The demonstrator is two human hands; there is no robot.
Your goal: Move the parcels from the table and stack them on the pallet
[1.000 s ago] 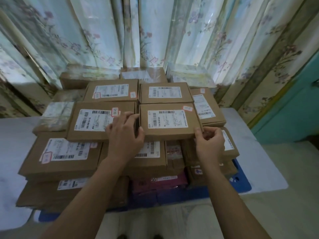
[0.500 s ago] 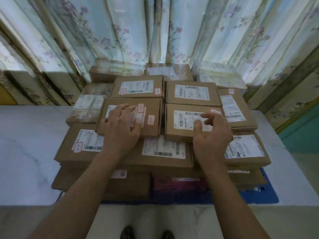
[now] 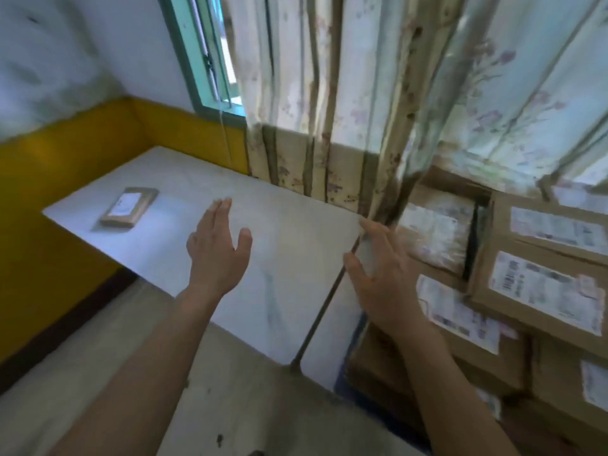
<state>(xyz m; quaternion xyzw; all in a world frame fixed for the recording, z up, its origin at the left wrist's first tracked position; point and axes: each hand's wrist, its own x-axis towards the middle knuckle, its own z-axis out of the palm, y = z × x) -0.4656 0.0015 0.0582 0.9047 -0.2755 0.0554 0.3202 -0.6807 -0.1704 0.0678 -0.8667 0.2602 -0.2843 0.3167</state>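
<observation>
Left hand (image 3: 217,248): raised over the white table (image 3: 184,205), back of the hand toward the camera. The fingers are straight and close together, the thumb is spread to the right. It holds nothing and touches nothing.

Right hand (image 3: 381,274): raised over the right edge of the table, near the stack (image 3: 513,284). The fingers are extended and slightly spread, the thumb points left. It holds nothing. The fingertips lie in front of the lower hem of the curtain (image 3: 362,103); contact with the curtain cannot be determined.

Parcel (image 3: 129,207): one flat brown parcel with a white label lies on the far left part of the table, well apart from both hands. It lies flat, label up.

Stack: brown cardboard parcels with white labels fill the right side of the view, laid flat in several layers. The picture is blurred here and the label text is unreadable. A strip of blue pallet (image 3: 358,334) shows at the near left foot of the stack, just beside the table leg (image 3: 324,304).

Surroundings: the table is white and stands against a yellow lower wall (image 3: 65,159). A teal window frame (image 3: 197,64) stands above the wall, left of the curtain. The curtain is pale with a flower print and hangs behind the table and the stack. The floor (image 3: 230,390) is light and shows at the near edge.
</observation>
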